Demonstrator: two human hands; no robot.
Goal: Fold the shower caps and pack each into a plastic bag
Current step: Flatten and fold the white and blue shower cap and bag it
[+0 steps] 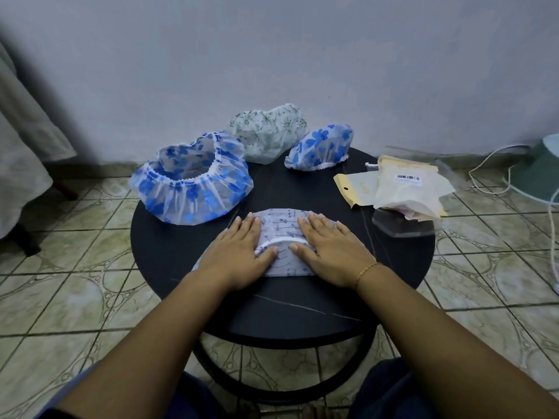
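A pale lilac shower cap [282, 229] with a music-note print lies flattened on the round black table [169, 249], its white elastic band showing between my thumbs. My left hand [239, 252] presses flat on its left half and my right hand [329, 247] presses flat on its right half, fingers spread. Three more caps sit behind: a large one with blue flowers [193, 182] at the left, a white one with green sprigs [267, 131] at the back, and a smaller blue-flowered one [320, 151]. A pile of plastic bags [399, 189] lies at the table's right edge.
The table stands on a patterned tile floor close to a pale wall. White cables [496, 170] and a teal object [541, 170] lie on the floor at the right. Grey cloth [21, 158] hangs at the left. My knees show at the bottom.
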